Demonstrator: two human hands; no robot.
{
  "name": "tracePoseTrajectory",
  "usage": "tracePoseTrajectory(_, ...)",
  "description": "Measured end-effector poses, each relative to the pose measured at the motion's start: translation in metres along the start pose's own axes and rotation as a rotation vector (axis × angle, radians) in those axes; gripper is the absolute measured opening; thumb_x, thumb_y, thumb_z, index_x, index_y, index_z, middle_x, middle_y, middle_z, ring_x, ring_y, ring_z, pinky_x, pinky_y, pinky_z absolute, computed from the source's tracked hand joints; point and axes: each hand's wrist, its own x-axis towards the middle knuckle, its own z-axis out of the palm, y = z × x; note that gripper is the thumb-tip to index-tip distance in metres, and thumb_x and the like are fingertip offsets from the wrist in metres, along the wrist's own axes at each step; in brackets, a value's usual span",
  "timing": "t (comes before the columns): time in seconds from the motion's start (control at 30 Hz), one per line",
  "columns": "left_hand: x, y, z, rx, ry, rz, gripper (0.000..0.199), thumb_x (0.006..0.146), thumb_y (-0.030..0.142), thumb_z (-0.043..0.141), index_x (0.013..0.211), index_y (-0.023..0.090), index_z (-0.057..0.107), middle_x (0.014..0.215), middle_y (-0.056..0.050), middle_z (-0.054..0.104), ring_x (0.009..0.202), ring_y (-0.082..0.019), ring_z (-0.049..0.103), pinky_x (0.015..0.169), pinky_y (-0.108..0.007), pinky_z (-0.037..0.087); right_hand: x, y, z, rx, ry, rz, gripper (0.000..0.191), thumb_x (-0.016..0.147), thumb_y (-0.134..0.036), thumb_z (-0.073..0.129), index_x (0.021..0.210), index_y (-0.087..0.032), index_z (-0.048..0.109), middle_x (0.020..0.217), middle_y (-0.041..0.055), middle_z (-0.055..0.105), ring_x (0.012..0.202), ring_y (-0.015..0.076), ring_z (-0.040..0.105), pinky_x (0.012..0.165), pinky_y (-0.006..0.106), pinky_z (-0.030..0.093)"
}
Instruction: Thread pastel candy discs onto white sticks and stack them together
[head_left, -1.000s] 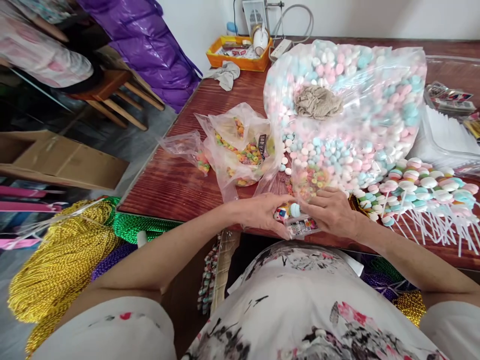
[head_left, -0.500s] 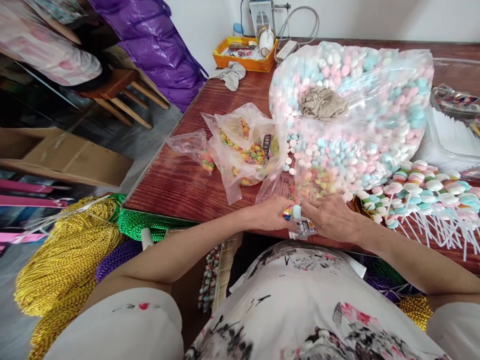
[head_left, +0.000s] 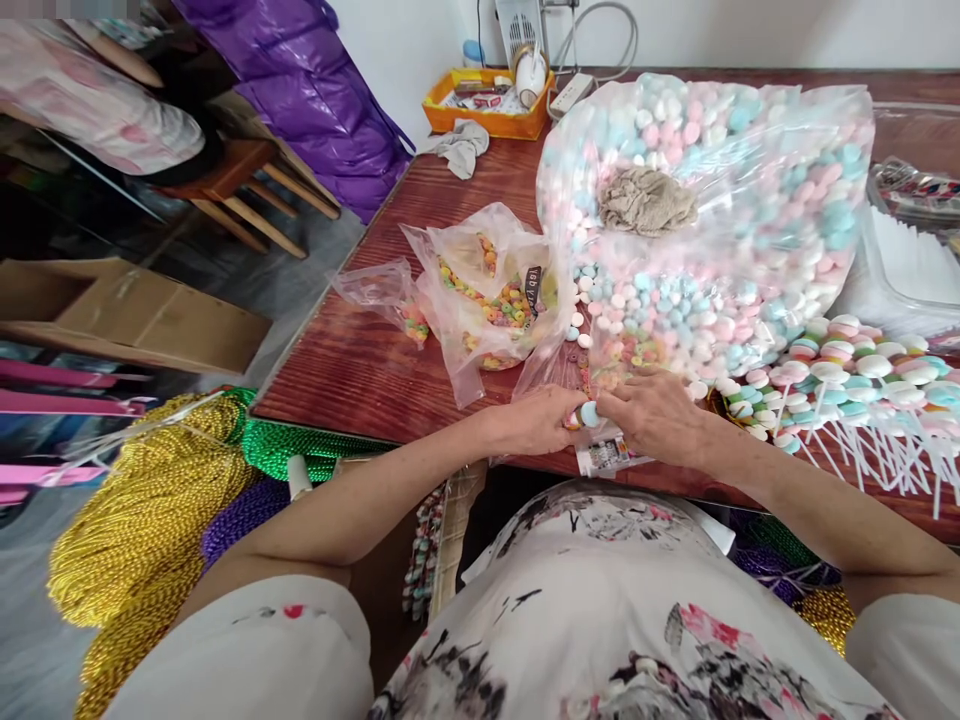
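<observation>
My left hand (head_left: 538, 420), fingers pinched together, holds a short stack of candy-like beads (head_left: 589, 413) at the table's front edge. A pale blue bead forms its right end, and striped colours show beside the fingertips. My right hand (head_left: 654, 418) has its fingertips at the pale blue end; its fingers are curled, and I cannot make out what they hold. Below them lies a small clear plastic packet (head_left: 602, 455) with a printed label. Just beyond is an open bag of small coloured rings (head_left: 501, 303). A big clear bag of pastel beads (head_left: 787, 200) lies behind my right hand.
On the right lie several bead-topped white sticks (head_left: 889, 440) and a clear plastic box (head_left: 911, 260). A brown cloth (head_left: 646, 200) rests on the big bag. An orange tray (head_left: 517, 125) stands at the back. Gold bead strands (head_left: 142, 520) hang left. A person (head_left: 112, 105) is behind a stool (head_left: 225, 175).
The stack between my hands has turned slightly, and its pale blue end sits a little further left. My right fingers have shifted left; the printed packet now lies more exposed.
</observation>
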Motion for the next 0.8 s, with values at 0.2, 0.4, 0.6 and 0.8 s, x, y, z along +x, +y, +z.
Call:
tracePoseTrajectory(0.2, 0.0, 0.005, 0.003, -0.286, -0.105, 0.041, 0.036, 0.077, 0.043, 0.071, 0.095, 0.013, 0.063, 0.079, 0.002, 0.06, 0.073, -0.014, 0.053, 0.064, -0.022, 0.039, -0.003, 0.0, 0.012, -0.133, 0.161, -0.314, 0.014, 0.098, -0.017, 0.044, 0.093, -0.017, 0.057, 0.077, 0.0044, 0.064, 0.07, 0.0179, 0.05, 0.066, 0.033, 0.024)
tracePoseTrajectory(0.4, -0.029, 0.014, -0.008, 0.179, 0.472, 0.025, 0.038, 0.085, 0.052, 0.065, 0.096, 0.016, 0.061, 0.099, -0.008, 0.064, 0.097, -0.023, 0.056, 0.089, -0.034, 0.042, -0.006, 0.004, 0.018, -0.236, 0.332, -0.079, 0.016, 0.094, -0.013, 0.048, 0.086, -0.017, 0.06, 0.072, 0.0044, 0.061, 0.07, 0.0183, 0.046, 0.066, 0.033, 0.023)
tracePoseTrajectory(0.6, -0.038, 0.013, 0.018, 0.185, 0.526, -0.196, 0.032, 0.096, 0.043, 0.05, 0.086, 0.017, 0.064, 0.083, -0.006, 0.068, 0.072, -0.016, 0.057, 0.07, -0.027, 0.039, -0.005, -0.019, 0.031, -0.233, 0.529, 0.134, 0.02, 0.091, -0.011, 0.047, 0.096, -0.014, 0.065, 0.073, 0.0061, 0.061, 0.071, 0.02, 0.044, 0.065, 0.034, 0.027)
tracePoseTrajectory(0.8, -0.038, 0.013, 0.037, 0.126, 0.577, -0.341, 0.037, 0.098, 0.038, 0.042, 0.081, 0.017, 0.067, 0.07, -0.005, 0.067, 0.062, -0.014, 0.055, 0.063, -0.026, 0.035, -0.007, -0.042, 0.055, -0.186, 0.59, 0.171, 0.021, 0.092, -0.013, 0.047, 0.098, -0.013, 0.067, 0.077, 0.0075, 0.063, 0.075, 0.02, 0.047, 0.068, 0.035, 0.028)
